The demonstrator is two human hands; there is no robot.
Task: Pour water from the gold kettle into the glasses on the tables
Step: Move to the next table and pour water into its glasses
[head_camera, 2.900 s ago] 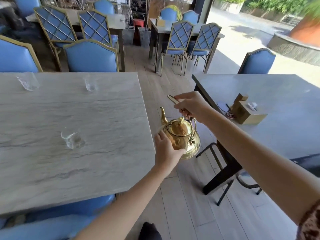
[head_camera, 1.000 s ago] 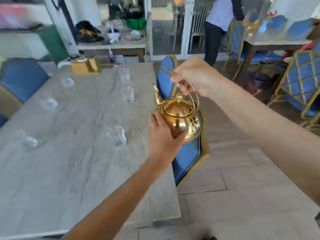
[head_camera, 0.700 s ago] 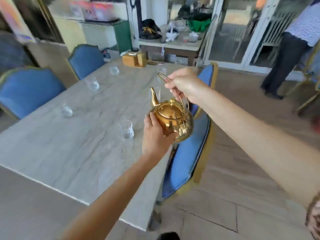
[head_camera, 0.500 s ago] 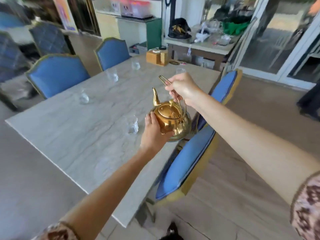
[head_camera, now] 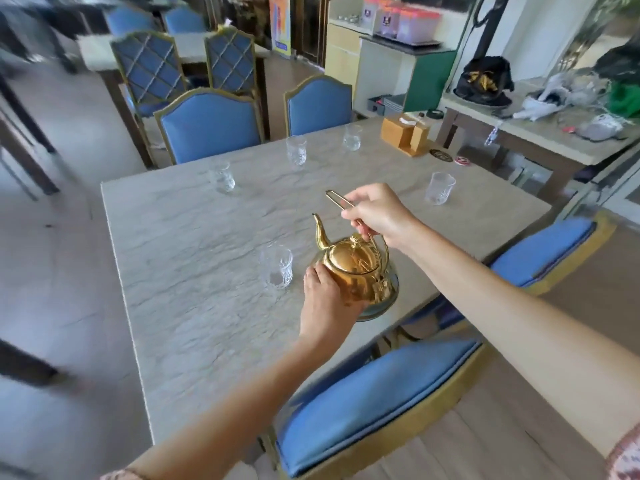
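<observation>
Both hands hold the gold kettle (head_camera: pixel 356 271): right hand (head_camera: pixel 375 211) pinching its handle, left hand (head_camera: pixel 325 299) cupping its body.

two bare forearms are seen, uncovered from wrist to near the elbow. the left hand (head_camera: pixel 325 299) and right hand (head_camera: pixel 377 213) are bare, with no rings or watch visible. short patterned sleeve (head_camera: pixel 625 457) edges, in pinkish and dark mottled print, are glimpsed at the lower corners.
</observation>
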